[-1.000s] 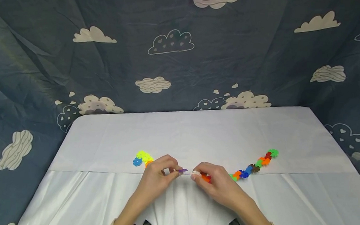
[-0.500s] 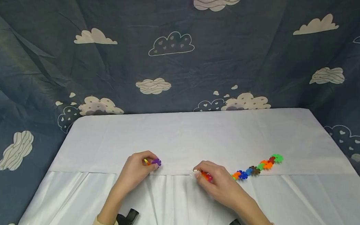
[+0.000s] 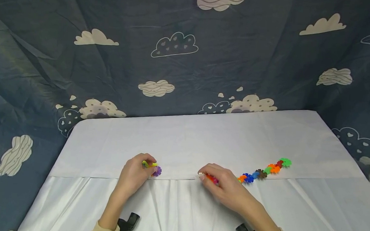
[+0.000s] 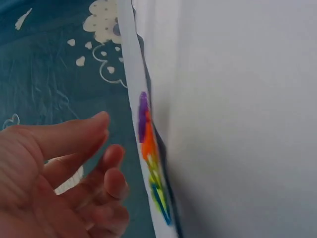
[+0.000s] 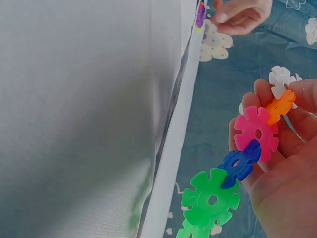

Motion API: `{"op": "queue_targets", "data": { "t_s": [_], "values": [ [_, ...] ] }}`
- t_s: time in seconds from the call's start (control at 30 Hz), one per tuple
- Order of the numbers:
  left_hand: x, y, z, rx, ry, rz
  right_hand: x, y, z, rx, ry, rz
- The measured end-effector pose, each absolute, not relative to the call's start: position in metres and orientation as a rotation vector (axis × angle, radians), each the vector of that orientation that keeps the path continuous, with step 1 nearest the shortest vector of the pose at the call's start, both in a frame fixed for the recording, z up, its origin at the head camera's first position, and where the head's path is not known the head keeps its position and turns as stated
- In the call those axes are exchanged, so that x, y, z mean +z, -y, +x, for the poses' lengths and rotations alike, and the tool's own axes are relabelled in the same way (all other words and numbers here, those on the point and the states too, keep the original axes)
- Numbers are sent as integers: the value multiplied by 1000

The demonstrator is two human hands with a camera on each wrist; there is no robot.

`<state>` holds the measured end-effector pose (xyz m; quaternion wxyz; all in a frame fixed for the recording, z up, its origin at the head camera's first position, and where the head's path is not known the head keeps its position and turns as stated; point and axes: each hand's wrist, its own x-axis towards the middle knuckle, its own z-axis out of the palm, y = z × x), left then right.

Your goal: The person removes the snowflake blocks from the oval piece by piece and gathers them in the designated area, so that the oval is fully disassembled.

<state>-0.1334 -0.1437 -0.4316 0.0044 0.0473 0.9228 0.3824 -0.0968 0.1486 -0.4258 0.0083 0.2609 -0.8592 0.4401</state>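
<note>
My left hand (image 3: pixel 135 175) hovers at a short chain of notched plastic flower discs on the table. In the left wrist view its loosely bent fingers stand apart from that chain, whose purple disc (image 4: pixel 143 118) is at one end, followed by orange, yellow and blue. My right hand (image 3: pixel 228 187) grips the near end of a longer chain of similar discs. Its thumb presses by the orange disc (image 5: pixel 279 110) and the white disc (image 5: pixel 280 79). Pink (image 5: pixel 247 124), blue (image 5: pixel 243 167) and green (image 5: pixel 195 197) discs follow across the palm. The far part of the chain (image 3: pixel 248 178) extends to the right.
A white cloth covers the table (image 3: pixel 202 141), with a seam across it. Behind and beside it hangs a dark curtain (image 3: pixel 127 66) printed with clouds. Black straps (image 3: pixel 129 223) show at both wrists.
My left hand has moved left, away from my right hand, with the purple-ended short chain, and its fingers have since come off it. The right hand has stayed nearly still, still gripping its chain.
</note>
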Motion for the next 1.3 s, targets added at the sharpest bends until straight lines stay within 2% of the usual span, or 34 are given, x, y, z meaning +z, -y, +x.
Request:
{"op": "queue_targets", "data": {
  "t_s": [0.37,0.6,1.03,1.3],
  "values": [
    [-415,95,-109,1434,-2663,550,-424,-148,-96,1422,2722,787],
    [-424,78,-101,1462,-2663,652,-423,-146,-94,1402,2760,805],
    [-429,63,-92,1471,-2606,617,-427,-139,-91,1368,2707,888],
    [-426,70,-98,1792,-2272,336,-423,-143,-91,1262,2746,831]
  ]
}}
